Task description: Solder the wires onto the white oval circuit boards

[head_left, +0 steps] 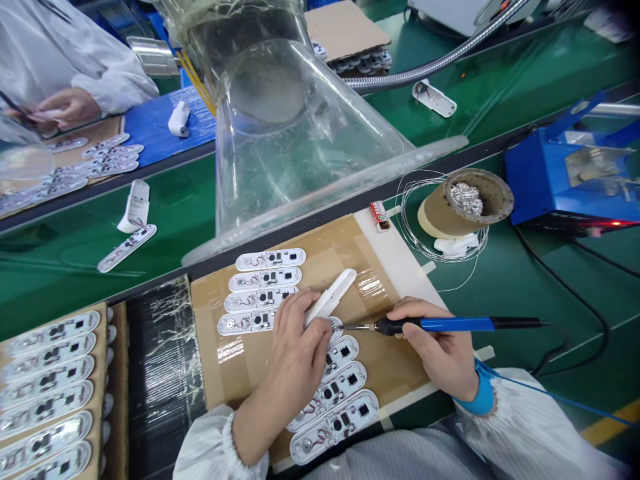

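My right hand [443, 343] grips a blue and black soldering iron [457, 324]. Its tip points left and meets the end of a white shell with a circuit board [336, 328], partly hidden under my left hand [297, 343]. The fingers of that left hand are closed on a slim white plastic casing [334, 293], tilted up to the right. Behind the left hand lie several white shells with circuit boards [265, 280] in a row. Nearer my body, more such shells [345, 383] overlap at a slant. Brown taped cardboard [383, 363] lies beneath them all.
A clear fume hood [300, 153] stands behind the cardboard. To the right are a pot with metal shavings [467, 200], coiled solder wire [407, 230] and a blue soldering station [550, 177]. Stacked shells [47, 393] fill the left. A co-worker's hand [70, 108] is across the green belt [185, 217].
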### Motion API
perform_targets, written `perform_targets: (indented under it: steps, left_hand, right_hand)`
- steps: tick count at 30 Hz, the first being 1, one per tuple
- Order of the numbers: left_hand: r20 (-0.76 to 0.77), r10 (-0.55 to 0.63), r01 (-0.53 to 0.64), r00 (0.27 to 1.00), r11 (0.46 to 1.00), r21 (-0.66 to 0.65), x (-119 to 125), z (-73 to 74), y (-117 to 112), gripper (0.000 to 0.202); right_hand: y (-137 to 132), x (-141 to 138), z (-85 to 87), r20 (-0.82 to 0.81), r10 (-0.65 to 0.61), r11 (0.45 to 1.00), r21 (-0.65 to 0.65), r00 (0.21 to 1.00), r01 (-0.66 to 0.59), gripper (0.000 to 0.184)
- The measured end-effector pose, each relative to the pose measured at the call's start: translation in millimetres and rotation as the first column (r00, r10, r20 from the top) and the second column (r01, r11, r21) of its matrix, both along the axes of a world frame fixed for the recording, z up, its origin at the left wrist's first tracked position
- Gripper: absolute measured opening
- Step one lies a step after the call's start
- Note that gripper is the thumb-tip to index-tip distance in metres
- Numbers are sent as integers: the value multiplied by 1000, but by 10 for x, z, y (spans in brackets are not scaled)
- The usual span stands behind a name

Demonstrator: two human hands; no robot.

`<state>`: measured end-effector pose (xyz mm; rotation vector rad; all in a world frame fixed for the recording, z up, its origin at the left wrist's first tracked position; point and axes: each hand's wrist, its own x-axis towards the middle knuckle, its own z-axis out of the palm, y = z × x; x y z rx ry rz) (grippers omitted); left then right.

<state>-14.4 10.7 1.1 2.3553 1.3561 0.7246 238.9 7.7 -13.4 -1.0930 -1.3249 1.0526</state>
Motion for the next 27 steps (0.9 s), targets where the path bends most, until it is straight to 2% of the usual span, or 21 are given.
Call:
perform_targets:
  steps: [21, 27]
  left_hand:
    - [6, 30, -30, 1000, 999, -19, 37, -17, -14, 23]
    - [7, 14, -14, 1000, 1000, -18, 33, 6, -4, 22]
  right_hand:
    - [5, -4, 7, 7, 4, 1000, 10, 1000, -4, 14]
    - [1, 18, -5, 11, -51, 999, 8, 999, 51, 14]
